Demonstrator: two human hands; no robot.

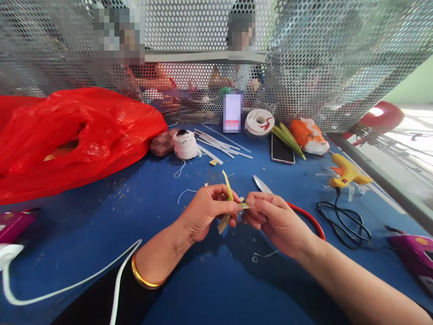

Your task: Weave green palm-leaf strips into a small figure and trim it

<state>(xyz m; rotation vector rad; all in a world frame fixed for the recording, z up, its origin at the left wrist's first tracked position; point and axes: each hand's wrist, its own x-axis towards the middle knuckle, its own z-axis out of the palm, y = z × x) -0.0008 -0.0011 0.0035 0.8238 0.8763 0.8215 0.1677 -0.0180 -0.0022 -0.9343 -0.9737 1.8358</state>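
My left hand pinches a pale yellow-green strip between thumb and fingers, over the middle of the blue table. One end of the strip sticks up above the thumb and a wider, tan end hangs below. My right hand, fingers closed, grips a short pale part of it close beside the left fingertips. Scissors lie partly under the right hand, with the blade pointing away and a red handle showing to the right. What exactly the fingertips press on is partly hidden.
Behind lie white sticks, a wound ball of white thread, a ribbon spool, green husk-like leaves and a dark phone. A yellow glue gun sits right; a red plastic bag left. People sit behind the perforated screen.
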